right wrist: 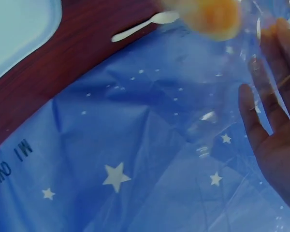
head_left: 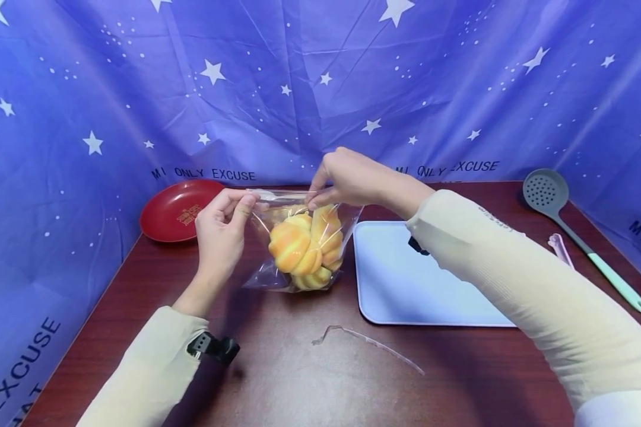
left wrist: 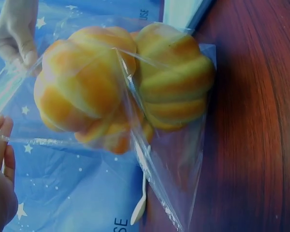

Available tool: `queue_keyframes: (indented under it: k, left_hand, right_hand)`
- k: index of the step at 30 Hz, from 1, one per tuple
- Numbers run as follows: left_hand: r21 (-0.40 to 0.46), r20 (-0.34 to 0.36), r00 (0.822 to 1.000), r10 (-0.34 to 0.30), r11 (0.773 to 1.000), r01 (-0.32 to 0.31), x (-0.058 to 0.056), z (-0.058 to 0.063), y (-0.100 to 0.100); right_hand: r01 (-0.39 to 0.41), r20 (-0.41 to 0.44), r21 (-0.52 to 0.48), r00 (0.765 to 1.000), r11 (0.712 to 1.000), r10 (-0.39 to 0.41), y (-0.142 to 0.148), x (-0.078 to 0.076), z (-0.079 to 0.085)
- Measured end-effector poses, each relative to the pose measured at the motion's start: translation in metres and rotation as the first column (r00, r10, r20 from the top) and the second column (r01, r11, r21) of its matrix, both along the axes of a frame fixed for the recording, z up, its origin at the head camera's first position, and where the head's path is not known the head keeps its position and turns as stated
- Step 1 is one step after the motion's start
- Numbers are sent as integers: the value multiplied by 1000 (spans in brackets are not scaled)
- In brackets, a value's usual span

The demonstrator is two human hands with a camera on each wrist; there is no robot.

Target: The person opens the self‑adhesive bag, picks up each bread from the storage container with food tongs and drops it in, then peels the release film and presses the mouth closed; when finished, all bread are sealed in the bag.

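Note:
A clear plastic bag point(head_left: 256, 273) with several ridged yellow-orange bread rolls point(head_left: 294, 243) inside is held up over the table. My left hand point(head_left: 221, 231) pinches its top left edge between thumb and fingers. At the top right of the bag, my right hand point(head_left: 352, 181) pinches the upper edge from above. The left wrist view shows the rolls point(left wrist: 87, 82) pressed together low in the bag, with the left hand point(left wrist: 2, 179) at its upper edge. In the right wrist view the fingers of the right hand point(right wrist: 275, 101) stretch along the clear film.
A red plate point(head_left: 165, 222) lies at the back left. To the right are a pale blue tray point(head_left: 395, 279), a grey slotted skimmer point(head_left: 545, 190) and a pink-handled item point(head_left: 559, 249). A thin clear strip point(head_left: 384, 348) lies in front; a white spoon point(left wrist: 139, 210) is behind the bag.

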State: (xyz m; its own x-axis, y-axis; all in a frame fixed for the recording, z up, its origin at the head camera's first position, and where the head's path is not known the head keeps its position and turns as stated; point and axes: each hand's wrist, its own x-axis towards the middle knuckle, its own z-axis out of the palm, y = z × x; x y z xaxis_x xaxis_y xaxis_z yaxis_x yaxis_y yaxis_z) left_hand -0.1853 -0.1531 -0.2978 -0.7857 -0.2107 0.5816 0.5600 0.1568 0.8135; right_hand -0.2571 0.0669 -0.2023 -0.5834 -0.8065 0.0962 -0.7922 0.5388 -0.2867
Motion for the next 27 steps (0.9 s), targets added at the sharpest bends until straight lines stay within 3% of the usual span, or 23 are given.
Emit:
queue_keyframes:
  k: [8, 14, 21, 27]
  left_hand:
    - [-24, -11, 999, -45, 999, 45, 0, 3, 1]
    - [-6, -6, 998, -55, 998, 55, 2, 2, 0]
    - [-18, -1, 996, -86, 996, 86, 4, 3, -1]
    - [-10, 8, 997, -79, 997, 79, 5, 3, -1]
  right_hand:
    - [55, 52, -16, 997, 998, -54, 13, 0, -2]
    - [75, 41, -3, 996, 997, -75, 21, -1, -2]
    - [150, 86, 3, 985, 989, -150, 37, -5, -7]
    - [146, 66, 11, 987, 989, -147, 46, -7, -7]
